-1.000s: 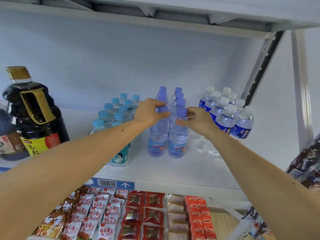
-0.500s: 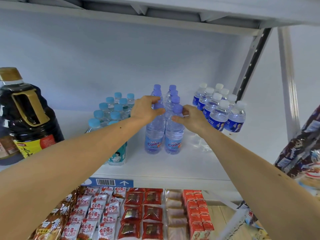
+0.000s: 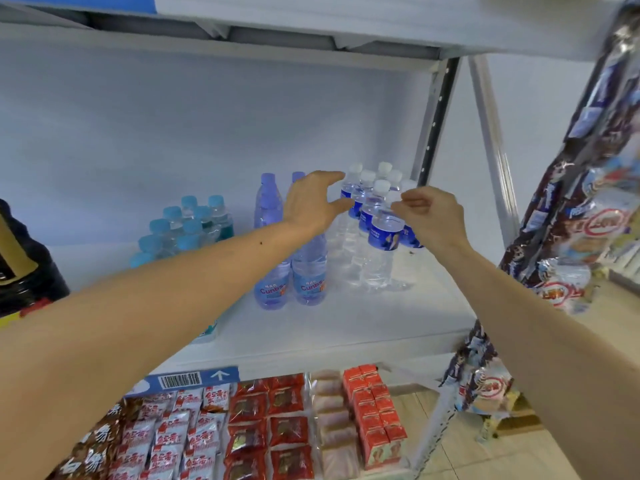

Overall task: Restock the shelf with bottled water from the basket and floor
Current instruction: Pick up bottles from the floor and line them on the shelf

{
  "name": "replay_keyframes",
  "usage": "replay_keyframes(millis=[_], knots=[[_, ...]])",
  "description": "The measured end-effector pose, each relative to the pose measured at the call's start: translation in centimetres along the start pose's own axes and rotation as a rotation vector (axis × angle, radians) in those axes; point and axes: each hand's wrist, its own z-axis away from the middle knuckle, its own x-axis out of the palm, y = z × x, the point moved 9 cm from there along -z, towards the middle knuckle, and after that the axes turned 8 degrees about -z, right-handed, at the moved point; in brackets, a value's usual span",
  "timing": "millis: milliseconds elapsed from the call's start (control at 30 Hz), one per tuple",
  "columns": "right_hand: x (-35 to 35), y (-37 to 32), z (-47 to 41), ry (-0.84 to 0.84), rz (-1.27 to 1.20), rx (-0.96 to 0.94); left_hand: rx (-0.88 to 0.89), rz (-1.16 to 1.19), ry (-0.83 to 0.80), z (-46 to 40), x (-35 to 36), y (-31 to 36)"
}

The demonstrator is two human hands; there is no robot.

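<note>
- My left hand [image 3: 313, 199] spread, holding nothing, above the purple Cunbs water bottles [image 3: 308, 271] mid-shelf.
- My right hand [image 3: 433, 216] loosely curled, empty, against the white-capped bottles [image 3: 375, 216] by the shelf's right edge.
- Blue-capped bottles [image 3: 187, 223] stand left.

The left hand [image 3: 313, 202] hides the purple-tinted bottles' [image 3: 308, 271] caps. At nine o'clock the dark jug [image 3: 24, 271] is cut off. At three o'clock, hanging packets [image 3: 588, 209] blur, perhaps snacks.
</note>
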Motion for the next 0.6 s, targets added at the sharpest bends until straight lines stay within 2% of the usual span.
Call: replay_keyframes(millis=[133, 300, 467, 600], knots=[[-3.5, 1.4, -2.8, 0.008, 0.102, -0.022, 0.004, 0.027, -0.034, -0.9, 3.1, 2.7], [-4.3, 4.4, -6.5, -0.057, 0.186, -0.02, -0.106, 0.046, -0.116, -2.4, 7.7, 3.5], [-1.5, 7.9, -8.5, -0.166, 0.058, 0.12, -0.176, -0.057, -0.111, -3.7, 10.5, 3.5], [0.0, 8.4, -9.0, -0.183, 0.055, 0.107, -0.273, 0.078, -0.099, -4.0, 11.7, 3.0]])
